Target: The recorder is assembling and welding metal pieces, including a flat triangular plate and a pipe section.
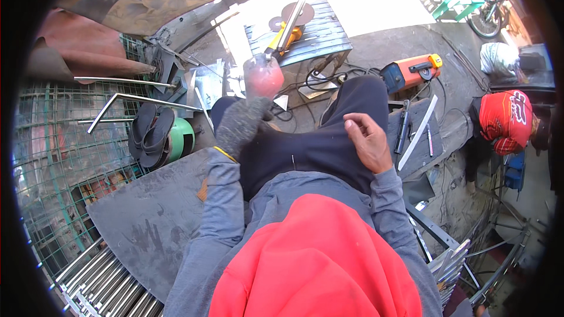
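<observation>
My left hand [242,124], in a dark grey knitted glove with a yellow cuff edge, is over my left thigh. Its fingers curl inward, and whatever they may hold is hidden. Just beyond it is a rounded red object [263,76] whose kind I cannot make out. My bare right hand [370,142] hovers at or rests on my right thigh, holding nothing, its fingers loosely bent and apart. Past my knees, a yellow angle grinder [289,37] and a metal bar [292,23] lie on a low slatted table [329,29], with round discs [298,14] beside them.
An orange welding machine [410,74] with cables stands right of my knee. Left are dark sandals [154,132], a green rounded object [180,140], bent metal tubing [144,99] and green wire mesh [53,135]. Metal tubes [111,279] lie lower left. A person in red [506,120] crouches at right.
</observation>
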The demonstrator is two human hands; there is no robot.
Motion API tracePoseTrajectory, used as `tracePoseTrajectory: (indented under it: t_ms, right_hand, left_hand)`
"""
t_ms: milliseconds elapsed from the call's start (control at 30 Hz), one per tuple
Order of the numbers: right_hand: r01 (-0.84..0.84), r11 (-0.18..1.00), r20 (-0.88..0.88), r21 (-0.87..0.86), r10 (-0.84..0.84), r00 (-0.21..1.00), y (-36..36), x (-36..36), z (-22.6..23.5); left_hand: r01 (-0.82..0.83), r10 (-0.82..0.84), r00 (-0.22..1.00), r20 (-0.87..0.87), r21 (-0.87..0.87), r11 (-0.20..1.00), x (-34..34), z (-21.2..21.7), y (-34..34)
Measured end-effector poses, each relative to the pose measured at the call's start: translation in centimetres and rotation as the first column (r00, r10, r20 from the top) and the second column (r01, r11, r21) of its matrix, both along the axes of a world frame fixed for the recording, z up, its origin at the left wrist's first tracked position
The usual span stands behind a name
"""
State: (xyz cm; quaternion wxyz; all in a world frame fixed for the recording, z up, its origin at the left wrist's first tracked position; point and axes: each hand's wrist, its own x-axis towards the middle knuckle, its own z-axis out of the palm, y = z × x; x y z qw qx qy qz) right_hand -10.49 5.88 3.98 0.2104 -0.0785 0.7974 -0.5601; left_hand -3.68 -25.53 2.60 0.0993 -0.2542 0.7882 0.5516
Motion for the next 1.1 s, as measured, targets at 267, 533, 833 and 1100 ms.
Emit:
tracePoseTrajectory:
  t_ms: [267, 533, 833, 1100]
  right_hand:
    - [-0.102, 0.901, -0.720, 0.421, 0.400, 0.567, -0.6, -6.4, 8.3]
    - [-0.338, 0.647, -0.339, 0.684, 0.692, 0.637, -3.3, -6.4, 7.2]
    - [-0.399, 0.704, -0.297, 0.587, 0.646, 0.703, 3.8, -7.7, 13.5]
    - [-0.367, 0.928, -0.092, -0.066, 0.361, 0.928, 4.4, -4.5, 10.4]
  left_hand:
    - [0.363, -0.427, 0.902, 0.062, -0.646, 0.672, -2.8, 10.7, -8.0]
    - [0.233, -0.764, 0.637, -0.104, -0.918, 0.320, -4.1, 15.8, -5.5]
    - [0.033, -0.856, 0.505, -0.110, -0.989, 0.147, -2.7, 16.1, -6.6]
    - [-0.136, -0.804, 0.527, -0.276, -0.961, 0.240, 0.4, 12.8, -8.8]
